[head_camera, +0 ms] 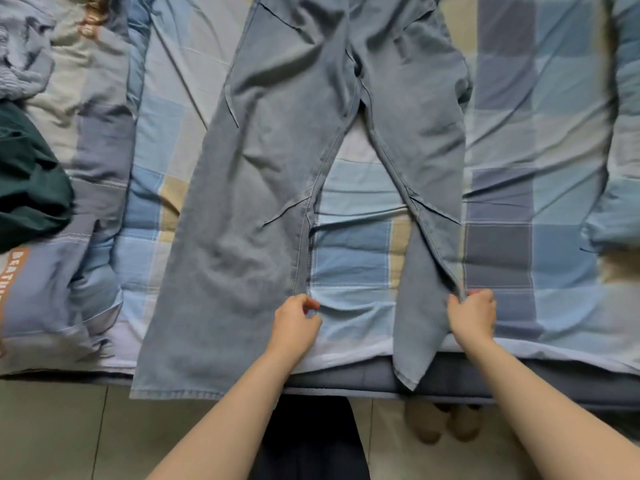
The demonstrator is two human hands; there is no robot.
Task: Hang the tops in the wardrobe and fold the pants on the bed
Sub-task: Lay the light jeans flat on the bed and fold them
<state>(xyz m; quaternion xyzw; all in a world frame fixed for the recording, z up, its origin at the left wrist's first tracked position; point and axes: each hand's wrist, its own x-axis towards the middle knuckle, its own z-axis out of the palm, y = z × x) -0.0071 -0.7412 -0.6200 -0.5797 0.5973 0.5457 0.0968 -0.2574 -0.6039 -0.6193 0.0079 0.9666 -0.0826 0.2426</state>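
Note:
Light blue jeans [277,140] lie spread flat on the checked bed [540,202], waist far from me, legs apart and their hems hanging over the near edge. My left hand [294,323] pinches the inner seam of the left leg near the hem. My right hand [474,315] grips the outer edge of the right leg, which is narrowed and partly folded under.
A dark green garment [27,181] lies at the left edge beside a blue-grey garment [45,292] with orange lettering. A crumpled pale blue garment [20,46] sits at the far left corner. A rolled quilt [620,168] runs along the right. Tiled floor [52,431] lies below the bed edge.

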